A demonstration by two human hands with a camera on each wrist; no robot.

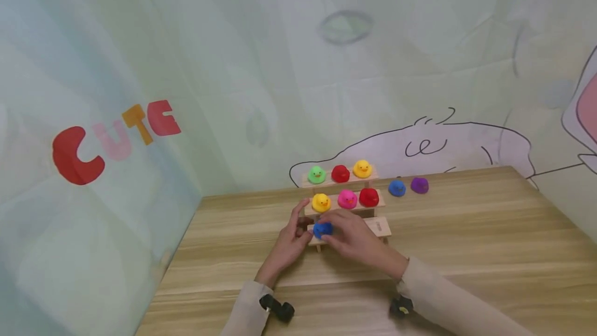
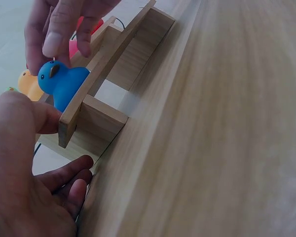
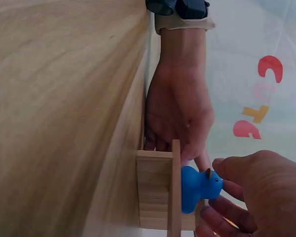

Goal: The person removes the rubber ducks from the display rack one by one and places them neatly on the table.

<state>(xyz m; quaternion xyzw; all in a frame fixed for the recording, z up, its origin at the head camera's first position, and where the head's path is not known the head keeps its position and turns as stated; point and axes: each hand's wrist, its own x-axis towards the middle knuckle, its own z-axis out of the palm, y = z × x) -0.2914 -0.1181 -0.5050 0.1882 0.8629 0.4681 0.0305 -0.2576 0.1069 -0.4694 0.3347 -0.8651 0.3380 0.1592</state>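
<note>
A blue rubber duck (image 1: 322, 230) sits at the left end of the lowest step of a small three-step wooden shelf (image 1: 382, 226). Thumb and fingers of my right hand (image 1: 356, 235) surround its head, pinching it from both sides. In the right wrist view, the duck (image 3: 195, 187) has its base against the step. My left hand (image 1: 289, 240) is at the shelf's left end, its thumb touching the step's end and its other fingers loosely bent beside it. On the middle step are yellow (image 1: 321, 203), pink (image 1: 347, 199) and red (image 1: 369, 197) ducks.
The top step carries green (image 1: 316, 175), red (image 1: 340, 173) and yellow (image 1: 362, 169) ducks. Right of the shelf, a blue duck (image 1: 397, 188) and a purple duck (image 1: 420, 185) stand on the wooden table (image 1: 466, 253). A printed cloth backdrop (image 1: 261, 66) hangs behind.
</note>
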